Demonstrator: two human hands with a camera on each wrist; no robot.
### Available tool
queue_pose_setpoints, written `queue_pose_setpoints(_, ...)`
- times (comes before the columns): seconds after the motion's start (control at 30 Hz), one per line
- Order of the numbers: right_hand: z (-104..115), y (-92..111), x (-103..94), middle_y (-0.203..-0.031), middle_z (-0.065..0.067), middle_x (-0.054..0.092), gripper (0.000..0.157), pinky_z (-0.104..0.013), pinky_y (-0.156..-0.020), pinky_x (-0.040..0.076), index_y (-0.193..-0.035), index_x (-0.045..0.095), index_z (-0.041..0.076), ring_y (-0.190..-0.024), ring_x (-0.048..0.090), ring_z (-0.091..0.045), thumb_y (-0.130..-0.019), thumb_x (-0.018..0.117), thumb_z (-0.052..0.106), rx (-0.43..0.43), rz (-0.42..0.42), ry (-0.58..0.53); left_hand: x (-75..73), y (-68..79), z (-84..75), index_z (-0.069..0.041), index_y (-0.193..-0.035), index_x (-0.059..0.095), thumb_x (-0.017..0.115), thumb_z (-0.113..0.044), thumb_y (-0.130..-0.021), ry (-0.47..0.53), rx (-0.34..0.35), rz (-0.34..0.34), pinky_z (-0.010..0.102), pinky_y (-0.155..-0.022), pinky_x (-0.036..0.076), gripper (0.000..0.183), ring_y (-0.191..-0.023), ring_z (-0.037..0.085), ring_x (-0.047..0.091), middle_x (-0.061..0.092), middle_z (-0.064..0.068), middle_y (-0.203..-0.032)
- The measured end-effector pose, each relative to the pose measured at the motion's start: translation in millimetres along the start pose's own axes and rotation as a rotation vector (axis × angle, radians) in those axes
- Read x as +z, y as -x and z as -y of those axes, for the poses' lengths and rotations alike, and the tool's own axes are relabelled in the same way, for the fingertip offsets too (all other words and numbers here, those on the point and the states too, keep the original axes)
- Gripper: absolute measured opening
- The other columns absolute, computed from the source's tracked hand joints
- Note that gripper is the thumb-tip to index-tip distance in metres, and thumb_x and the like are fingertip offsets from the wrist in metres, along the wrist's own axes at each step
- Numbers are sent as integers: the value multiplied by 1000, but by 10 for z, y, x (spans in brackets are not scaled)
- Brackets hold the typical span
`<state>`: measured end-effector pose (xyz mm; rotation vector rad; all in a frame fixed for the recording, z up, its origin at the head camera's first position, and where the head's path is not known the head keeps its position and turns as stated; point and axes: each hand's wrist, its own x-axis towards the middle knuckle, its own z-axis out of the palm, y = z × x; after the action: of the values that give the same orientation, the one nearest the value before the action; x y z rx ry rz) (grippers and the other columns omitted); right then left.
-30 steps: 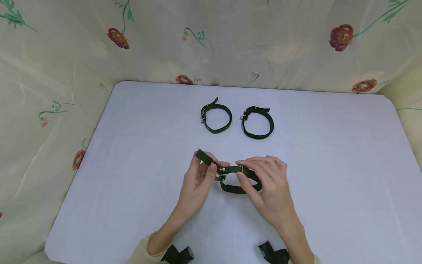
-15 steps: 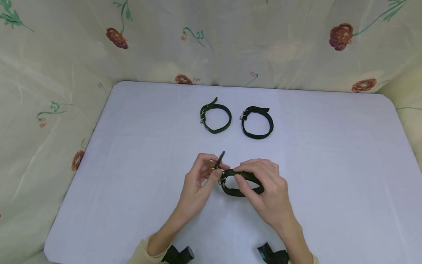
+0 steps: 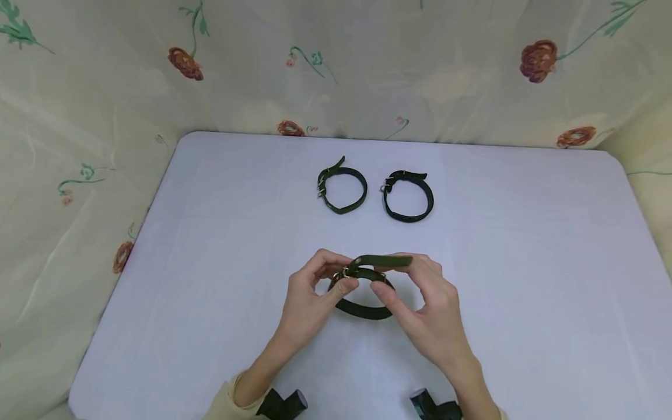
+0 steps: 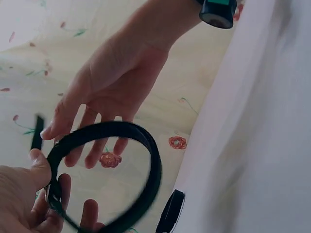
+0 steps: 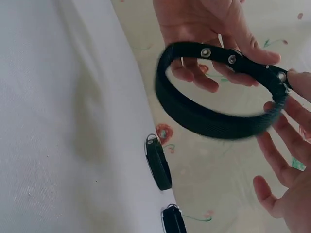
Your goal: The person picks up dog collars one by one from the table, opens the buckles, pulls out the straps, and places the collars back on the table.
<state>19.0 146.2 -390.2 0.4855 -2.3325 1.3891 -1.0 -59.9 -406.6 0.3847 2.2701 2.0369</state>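
Observation:
A dark green collar (image 3: 364,312) with a metal buckle and eyelets is held up as a loop between both hands, above the table. My left hand (image 3: 310,297) pinches it at the buckle, thumb in front and fingers behind. My right hand (image 3: 430,303) pinches the upper strap to the right of the buckle, its thumb (image 5: 265,56) lying along the strap in the right wrist view. The strap's free end (image 3: 385,261) sticks out to the right over the right fingers. Part of the buckle is hidden by the left thumb.
Two more buckled collars lie as rings farther back on the white table (image 3: 210,233): a green one (image 3: 362,195) on the left and a darker one (image 3: 430,201) on the right. A flower-printed curtain (image 3: 367,70) stands behind the table.
The strap's free end has swung from pointing left, through upright, to pointing right over the right hand. The held collar has shifted slightly left, and the left fingers now sit at the buckle.

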Motion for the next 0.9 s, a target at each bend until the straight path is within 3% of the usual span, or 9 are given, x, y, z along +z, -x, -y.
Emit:
queue_pose_setpoints(0.17,20,31,37,-123,0,78,47,-25,-108,43,-129,75,16,-118,68,-13,-86,86,1,45,74,-24,11,8,-11,-14,-119,75,85,-19,-93,-59,22,32,30,-89,60,28,-103,12,72,80,4,-115)
queue_pose_setpoints(0.43,30,19,78,-111,1,80,40,-28,-105,43,-119,78,16,-112,69,-12,-85,86,-3,22,37,-77,36,18,-6,-16,-118,76,88,-17,-90,-206,109,33,27,-90,57,30,-104,12,70,81,-1,-113)
queue_pose_setpoints(0.67,10,-13,72,-105,-2,80,28,-27,-106,46,-113,79,14,-107,70,-11,-89,84,1,-6,-57,-91,27,-1,-26,-20,-117,75,87,-22,-93,-220,117,40,29,-91,58,28,-105,11,71,81,-5,-113)
queue_pose_setpoints(0.9,-18,-14,86,-105,-1,80,31,-26,-105,45,-114,78,14,-105,70,-10,-87,85,-1,6,-44,-51,28,-19,-1,-18,-120,72,79,-21,-100,-138,108,91,31,-99,60,22,-110,11,75,80,-1,-116)
